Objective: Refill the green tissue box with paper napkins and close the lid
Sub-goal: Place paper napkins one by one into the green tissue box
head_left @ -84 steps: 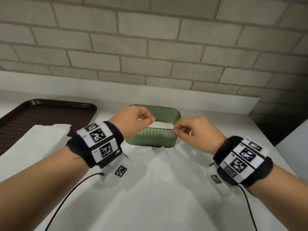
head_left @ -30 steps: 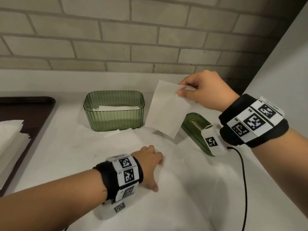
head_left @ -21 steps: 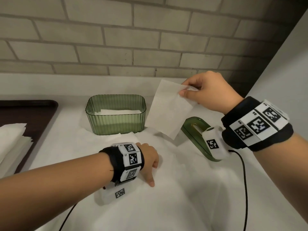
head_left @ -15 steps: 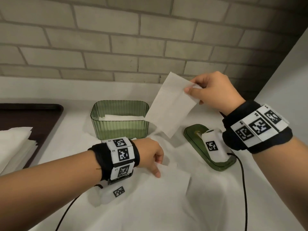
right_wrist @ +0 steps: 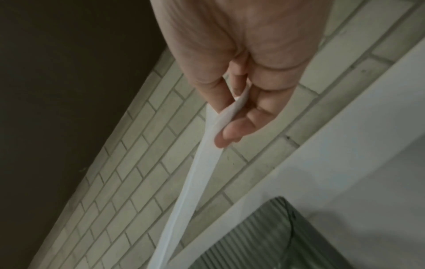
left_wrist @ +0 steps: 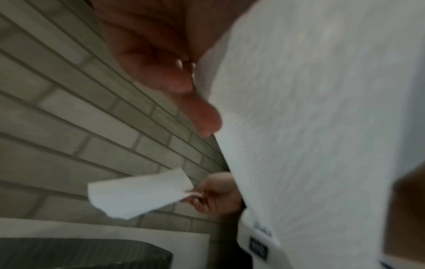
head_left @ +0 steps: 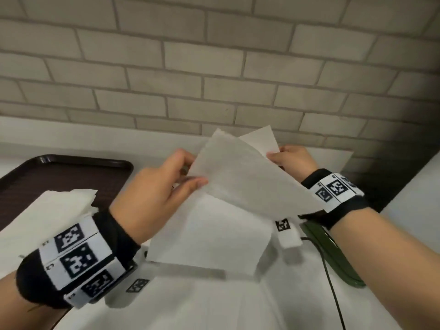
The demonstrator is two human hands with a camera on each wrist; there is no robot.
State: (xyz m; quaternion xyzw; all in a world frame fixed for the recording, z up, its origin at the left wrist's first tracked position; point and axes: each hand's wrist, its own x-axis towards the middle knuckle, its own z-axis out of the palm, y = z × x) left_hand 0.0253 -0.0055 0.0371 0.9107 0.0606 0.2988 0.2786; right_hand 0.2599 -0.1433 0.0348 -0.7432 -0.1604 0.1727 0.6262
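My left hand (head_left: 192, 178) pinches a large white napkin (head_left: 250, 182) that spreads between both hands, one part hanging down (head_left: 209, 234). My right hand (head_left: 273, 156) pinches a second napkin (head_left: 262, 136) whose corner sticks up behind the first. In the right wrist view that napkin (right_wrist: 202, 172) runs edge-on from the fingers. In the head view the napkins hide the green tissue box; its ribbed wall (right_wrist: 264, 236) shows below my right hand. The green lid (head_left: 333, 258) lies on the table under my right wrist.
A dark brown tray (head_left: 71, 167) sits at the left with a stack of white napkins (head_left: 47, 210) lying over its near edge. A brick wall (head_left: 214, 67) with a white ledge closes the back. A white surface (head_left: 416, 186) rises at the right.
My left hand has picked a napkin off the table and raised it to the right hand's napkin. The two sheets now overlap and hide the box.
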